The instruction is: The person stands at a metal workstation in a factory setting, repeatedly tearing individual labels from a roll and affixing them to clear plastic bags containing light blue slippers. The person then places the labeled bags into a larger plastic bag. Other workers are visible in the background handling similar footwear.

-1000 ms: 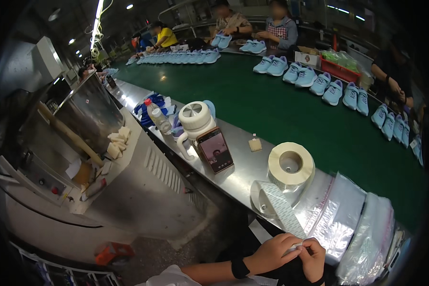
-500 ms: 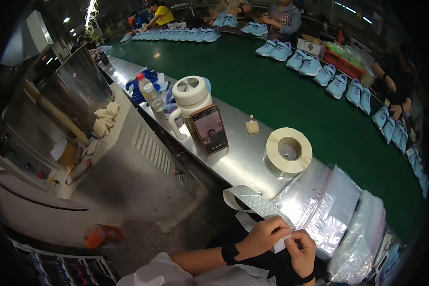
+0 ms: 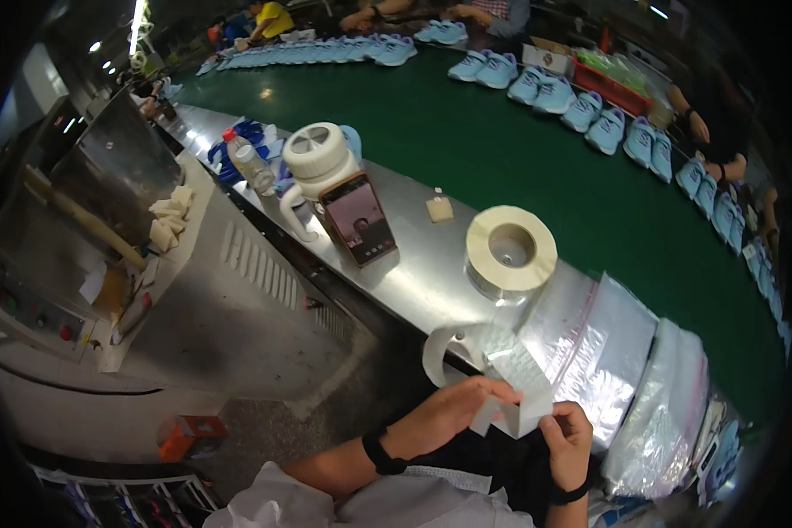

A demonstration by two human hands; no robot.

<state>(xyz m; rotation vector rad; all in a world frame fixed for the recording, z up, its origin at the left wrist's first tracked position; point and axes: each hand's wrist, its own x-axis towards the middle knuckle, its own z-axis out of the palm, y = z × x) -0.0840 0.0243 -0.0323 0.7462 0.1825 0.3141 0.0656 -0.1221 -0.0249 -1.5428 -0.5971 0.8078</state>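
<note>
The left hand (image 3: pixel 449 414) and the right hand (image 3: pixel 568 440) meet just below the edge of the steel counter (image 3: pixel 414 273), both pinching a white label strip (image 3: pixel 515 387). The left grip closes on the strip's near-left end; the right grip holds its lower right corner between thumb and fingertips. Neither hand is released.

The strip comes off the counter edge in a loose curl and runs down toward the hands, so its long axis goes from the counter's rim, up and left, down to the right hand. Its free end points toward the person's lap. Whether a single label is already lifted from the backing is too small to tell.

Judging the risks: the strip hangs unsupported between the counter and the hands, so a sharp pull could tear it or crease the labels. A peeled label might fold onto itself or stick to a fingertip. The paper tape roll (image 3: pixel 510 251), on the counter just above the strip, and the clear plastic bags (image 3: pixel 607 352) to the right of the strip could be dragged along if the strip snags them.
</note>
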